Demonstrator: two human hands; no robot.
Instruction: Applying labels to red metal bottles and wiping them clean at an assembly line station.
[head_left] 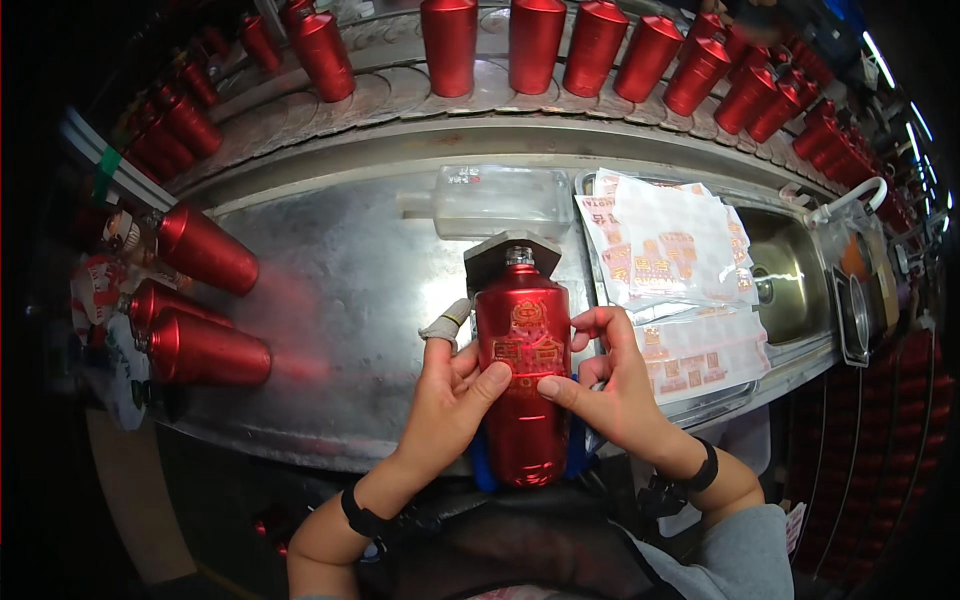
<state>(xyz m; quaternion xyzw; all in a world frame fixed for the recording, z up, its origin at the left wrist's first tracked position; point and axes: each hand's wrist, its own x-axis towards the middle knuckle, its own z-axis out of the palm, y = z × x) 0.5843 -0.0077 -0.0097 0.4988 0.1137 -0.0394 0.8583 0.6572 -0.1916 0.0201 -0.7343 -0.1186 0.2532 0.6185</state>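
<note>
Nearest, at the near edge of the table (340,315): a glossy red bottle (525,435), base toward the body, clear glass neck pointing far, gold pattern on the upper face. Gripped from both sides by the hands: left hand (448,395) with thumb on the pattern and a pale cover (440,324) on one finger; right hand (622,385) with thumb low on the pattern's right side, other fingers curled along the bottle's right edge. Contents hidden by the opaque coat. Beneath, partly covered, something blue (577,455).

To the left, three other red bottles (210,348) lying down, contents equally hidden. To the right, a shallow tray (583,188) with printed sheets (690,245) in two overlapping piles, far and near. Just beyond the held bottle, a dark angular block (487,262); past it, a clear glass container (508,208) on its side, neck leftward; cannot tell whether liquid inside. Farther right, a metal sink (795,245) with a drain in its floor and a pale faucet (850,197) beside it. Farthest, along a curved conveyor (390,98), many upright red bottles (450,48).
</note>
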